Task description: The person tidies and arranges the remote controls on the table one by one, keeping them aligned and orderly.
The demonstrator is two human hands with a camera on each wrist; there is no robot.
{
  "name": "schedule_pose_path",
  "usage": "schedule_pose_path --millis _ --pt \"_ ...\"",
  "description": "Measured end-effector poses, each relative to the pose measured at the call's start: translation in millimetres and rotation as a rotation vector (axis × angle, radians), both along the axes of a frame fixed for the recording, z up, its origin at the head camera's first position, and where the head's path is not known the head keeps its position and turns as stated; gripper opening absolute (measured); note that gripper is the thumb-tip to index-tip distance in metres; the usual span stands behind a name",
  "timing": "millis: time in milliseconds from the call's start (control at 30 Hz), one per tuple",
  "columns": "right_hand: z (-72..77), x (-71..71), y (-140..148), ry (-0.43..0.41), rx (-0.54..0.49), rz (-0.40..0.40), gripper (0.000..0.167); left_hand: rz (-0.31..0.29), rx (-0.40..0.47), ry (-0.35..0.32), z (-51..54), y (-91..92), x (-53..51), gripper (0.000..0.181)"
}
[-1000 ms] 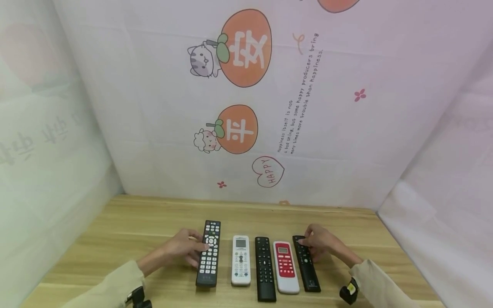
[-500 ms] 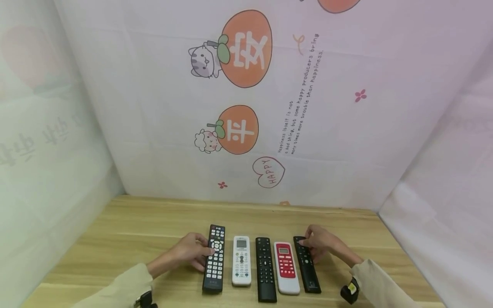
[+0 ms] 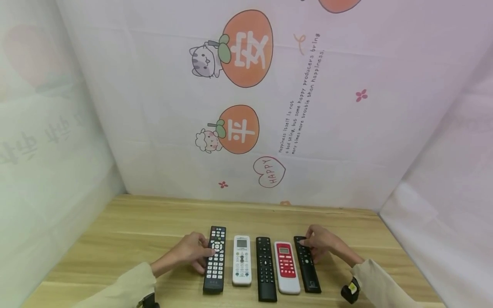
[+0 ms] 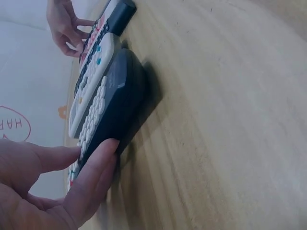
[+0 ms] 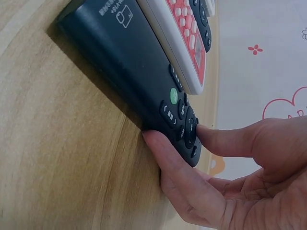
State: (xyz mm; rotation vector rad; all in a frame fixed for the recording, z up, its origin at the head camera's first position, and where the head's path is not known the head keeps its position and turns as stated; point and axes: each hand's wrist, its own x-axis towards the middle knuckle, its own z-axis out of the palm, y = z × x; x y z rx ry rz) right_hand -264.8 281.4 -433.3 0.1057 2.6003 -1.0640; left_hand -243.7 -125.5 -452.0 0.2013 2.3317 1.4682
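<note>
My left hand (image 3: 191, 250) grips a black remote control with white buttons (image 3: 214, 269) at the left end of a row of remotes. In the left wrist view, the thumb presses that remote's (image 4: 120, 91) button face and the fingers lie along its side. At the row's right end, my right hand (image 3: 320, 240) pinches the upper part of a slim black remote (image 3: 308, 267). The right wrist view shows the thumb on this remote's (image 5: 129, 62) keys and fingers against its edge. Between them lie a white remote (image 3: 241, 261), a black remote (image 3: 265, 269) and a red-and-white remote (image 3: 286, 267).
The wooden table (image 3: 154, 214) meets a printed white cloth backdrop (image 3: 173, 128) at its far edge. White cloth also hangs at the left and right sides. The remotes stand close together, roughly parallel.
My left hand has shifted right and slightly toward me with the black white-buttoned remote, closing in on the white remote. The right hand and the other remotes look unmoved.
</note>
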Motion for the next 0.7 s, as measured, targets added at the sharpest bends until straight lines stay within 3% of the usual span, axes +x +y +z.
schedule_pose_path --millis 267,700 --pt "0.0 -2.1 -1.0 -0.029 0.026 -0.028 0.018 0.011 -0.004 0.059 -5.6 2.9 1.8 0.04" --pt "0.4 -4.8 0.5 -0.056 0.036 -0.025 0.017 0.032 -0.034 0.113 -2.7 5.6 1.7 0.047"
